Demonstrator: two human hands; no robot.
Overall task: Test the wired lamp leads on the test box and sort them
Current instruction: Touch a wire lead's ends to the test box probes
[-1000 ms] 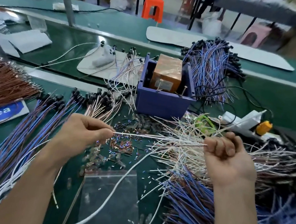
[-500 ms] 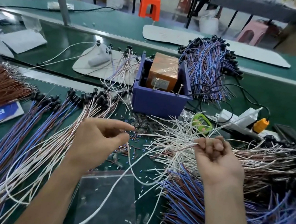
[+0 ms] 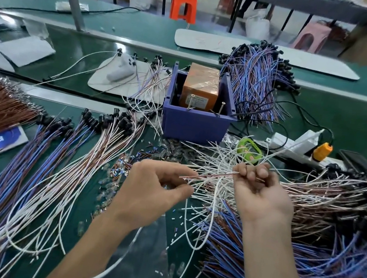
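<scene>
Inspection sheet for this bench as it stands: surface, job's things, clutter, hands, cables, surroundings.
Surface: green bench mat, mostly covered in wire.
Job's things: blue box holding an orange block, with two upright pins at its front. Held leads span the gap between the hands. Laid-out leads left, tangled pile right.
Clutter: small loose bits mid-bench; clear bag; green gadget.
Hands: right hand grips the held leads. Left hand has its fingers curved round their tips; contact unclear.
Cables: white power strip with orange plug; thick white cable passing beneath the left forearm.
Surroundings: orange stools and pink stool beyond the bench.
</scene>
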